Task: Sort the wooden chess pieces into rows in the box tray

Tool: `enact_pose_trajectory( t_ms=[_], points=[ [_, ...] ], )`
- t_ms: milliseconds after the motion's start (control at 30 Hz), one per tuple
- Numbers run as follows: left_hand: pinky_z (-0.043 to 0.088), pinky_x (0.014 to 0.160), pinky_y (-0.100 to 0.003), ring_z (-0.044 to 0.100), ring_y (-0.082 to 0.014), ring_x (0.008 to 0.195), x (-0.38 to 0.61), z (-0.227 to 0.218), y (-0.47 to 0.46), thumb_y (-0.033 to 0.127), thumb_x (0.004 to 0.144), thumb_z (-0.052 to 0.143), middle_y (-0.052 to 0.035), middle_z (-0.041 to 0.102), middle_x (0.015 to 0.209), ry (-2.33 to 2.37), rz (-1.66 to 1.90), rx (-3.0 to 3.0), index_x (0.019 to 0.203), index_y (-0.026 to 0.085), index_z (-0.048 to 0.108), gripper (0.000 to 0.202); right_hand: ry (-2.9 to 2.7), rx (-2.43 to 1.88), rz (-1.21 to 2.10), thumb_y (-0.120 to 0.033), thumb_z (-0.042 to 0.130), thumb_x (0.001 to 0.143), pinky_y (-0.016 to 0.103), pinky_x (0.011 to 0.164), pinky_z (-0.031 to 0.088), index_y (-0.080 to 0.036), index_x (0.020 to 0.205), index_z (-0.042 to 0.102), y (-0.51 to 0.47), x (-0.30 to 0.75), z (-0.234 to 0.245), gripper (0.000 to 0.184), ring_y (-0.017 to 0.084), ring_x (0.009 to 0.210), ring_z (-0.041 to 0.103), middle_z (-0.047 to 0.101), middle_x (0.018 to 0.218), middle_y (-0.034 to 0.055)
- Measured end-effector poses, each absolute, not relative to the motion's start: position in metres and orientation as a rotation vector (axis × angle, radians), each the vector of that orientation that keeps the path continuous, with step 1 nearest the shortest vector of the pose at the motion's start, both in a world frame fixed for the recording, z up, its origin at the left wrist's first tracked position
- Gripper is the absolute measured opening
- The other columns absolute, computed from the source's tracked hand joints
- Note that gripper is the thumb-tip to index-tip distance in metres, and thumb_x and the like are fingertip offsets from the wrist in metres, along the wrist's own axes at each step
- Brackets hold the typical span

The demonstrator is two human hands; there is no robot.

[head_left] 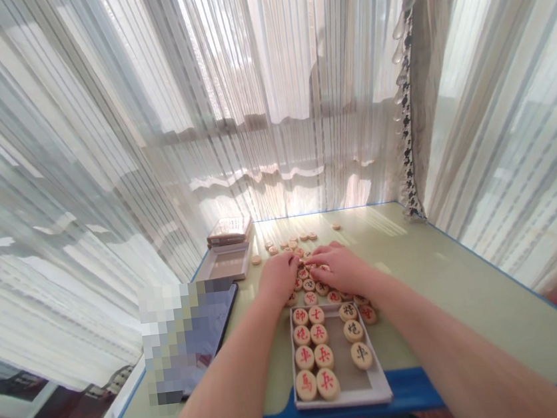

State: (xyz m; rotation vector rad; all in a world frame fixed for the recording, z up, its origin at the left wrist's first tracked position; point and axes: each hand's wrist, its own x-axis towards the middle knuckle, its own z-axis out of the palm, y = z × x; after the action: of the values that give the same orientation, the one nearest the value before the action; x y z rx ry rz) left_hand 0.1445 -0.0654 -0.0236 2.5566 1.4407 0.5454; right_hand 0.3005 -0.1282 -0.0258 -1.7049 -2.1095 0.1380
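Loose round Chinese chess pieces [309,285] with red or black characters lie in a cluster beneath and around both hands. My left hand [280,276] is at the cluster's left side, its fingers curled together at the pieces; what they hold, if anything, is hidden. Over the right side reaches my right hand [343,267], fingers apart and touching or hovering just above pieces. Nearer me stands a shallow open box [354,388]. Two columns of red-marked pieces [321,356] fill its left side, and three black-marked pieces [353,330] sit along its right side.
At the back left, a box lid or tray [224,263] lies by a brown stack of flat boxes [229,230]. A tablet [203,338], partly blurred, rests left of my arm. More pieces [308,236] are scattered farther back on the blue-edged table [449,297]. Curtains [266,103] hang behind.
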Motion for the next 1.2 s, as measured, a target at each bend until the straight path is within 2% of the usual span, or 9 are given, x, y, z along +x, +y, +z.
enact_pose_trajectory(
  t_ms=[100, 267, 367, 467, 633, 833, 1000, 1100, 1200],
  points=[
    [0.043, 0.071, -0.026, 0.062, -0.0181, 0.082, 0.146, -0.022, -0.065, 0.032, 0.089, 0.037, -0.0071, 0.07, 0.087, 1.47, 0.518, 2.551, 0.086, 0.018, 0.068, 0.034, -2.142, -1.723, 0.167, -0.038, 0.045, 0.084, 0.039, 0.092, 0.037, -0.027, 0.108, 0.068, -0.128, 0.301, -0.026, 0.036, 0.025, 0.103, 0.047, 0.062, 0.118, 0.0017],
    [0.044, 0.075, -0.027, 0.062, -0.0192, 0.086, 0.148, -0.019, -0.07, 0.034, 0.087, 0.039, -0.0061, 0.07, 0.09, 1.513, 0.451, 2.618, 0.09, 0.022, 0.069, 0.032, -2.156, -1.724, 0.178, -0.04, 0.044, 0.084, 0.04, 0.096, 0.035, -0.029, 0.117, 0.063, -0.128, 0.303, -0.027, 0.039, 0.026, 0.106, 0.046, 0.059, 0.124, -0.0004],
    [0.044, 0.077, -0.026, 0.061, -0.0187, 0.088, 0.147, -0.015, -0.074, 0.033, 0.087, 0.04, -0.0056, 0.07, 0.093, 1.543, 0.421, 2.624, 0.092, 0.023, 0.069, 0.031, -2.204, -1.751, 0.178, -0.047, 0.041, 0.085, 0.042, 0.095, 0.034, -0.032, 0.115, 0.064, -0.126, 0.304, -0.028, 0.04, 0.027, 0.106, 0.046, 0.057, 0.125, -0.0009],
    [0.044, 0.078, -0.028, 0.061, -0.0205, 0.089, 0.139, -0.007, -0.081, 0.032, 0.087, 0.037, -0.0081, 0.069, 0.092, 1.618, 0.384, 2.647, 0.09, 0.02, 0.068, 0.033, -2.201, -1.789, 0.165, -0.05, 0.039, 0.086, 0.042, 0.095, 0.034, -0.031, 0.116, 0.063, -0.127, 0.305, -0.028, 0.043, 0.028, 0.106, 0.046, 0.056, 0.127, -0.0004],
    [0.045, 0.079, -0.034, 0.059, -0.0291, 0.097, 0.122, 0.004, -0.094, 0.047, 0.079, 0.05, -0.0152, 0.066, 0.1, 1.612, 0.062, 2.711, 0.093, 0.015, 0.067, 0.039, -2.172, -1.834, 0.106, -0.045, 0.043, 0.084, 0.043, 0.095, 0.033, -0.026, 0.122, 0.058, -0.133, 0.304, -0.025, 0.045, 0.029, 0.106, 0.045, 0.057, 0.125, 0.0031],
    [0.045, 0.075, -0.028, 0.062, -0.0212, 0.087, 0.125, 0.006, -0.097, 0.032, 0.078, 0.056, -0.0094, 0.069, 0.094, 1.476, 0.026, 2.578, 0.094, 0.017, 0.066, 0.023, -2.145, -1.83, 0.08, -0.042, 0.044, 0.084, 0.041, 0.095, 0.033, -0.024, 0.121, 0.058, -0.133, 0.303, -0.022, 0.044, 0.028, 0.107, 0.044, 0.059, 0.12, 0.0058],
    [0.046, 0.07, -0.023, 0.062, -0.0178, 0.085, 0.124, 0.005, -0.093, 0.016, 0.073, 0.055, -0.0067, 0.069, 0.095, 1.48, 0.168, 2.453, 0.094, 0.017, 0.067, 0.024, -2.151, -1.825, 0.071, -0.04, 0.042, 0.085, 0.04, 0.094, 0.034, -0.023, 0.116, 0.062, -0.133, 0.305, -0.023, 0.04, 0.027, 0.103, 0.046, 0.062, 0.114, 0.0064],
    [0.046, 0.068, -0.022, 0.062, -0.0179, 0.084, 0.121, 0.007, -0.091, 0.017, 0.068, 0.059, -0.0056, 0.069, 0.096, 1.388, 0.15, 2.448, 0.096, 0.017, 0.067, 0.029, -2.159, -1.805, 0.065, -0.041, 0.043, 0.085, 0.039, 0.093, 0.034, -0.023, 0.111, 0.064, -0.132, 0.306, -0.025, 0.038, 0.027, 0.102, 0.046, 0.063, 0.111, 0.0068],
    [0.045, 0.066, -0.023, 0.062, -0.018, 0.078, 0.122, 0.011, -0.089, 0.021, 0.066, 0.063, -0.0051, 0.07, 0.087, 1.384, 0.079, 2.473, 0.088, 0.017, 0.069, 0.024, -2.161, -1.777, 0.069, -0.041, 0.044, 0.085, 0.039, 0.093, 0.034, -0.023, 0.108, 0.066, -0.13, 0.307, -0.027, 0.037, 0.026, 0.103, 0.046, 0.063, 0.11, 0.0075]
  ],
)
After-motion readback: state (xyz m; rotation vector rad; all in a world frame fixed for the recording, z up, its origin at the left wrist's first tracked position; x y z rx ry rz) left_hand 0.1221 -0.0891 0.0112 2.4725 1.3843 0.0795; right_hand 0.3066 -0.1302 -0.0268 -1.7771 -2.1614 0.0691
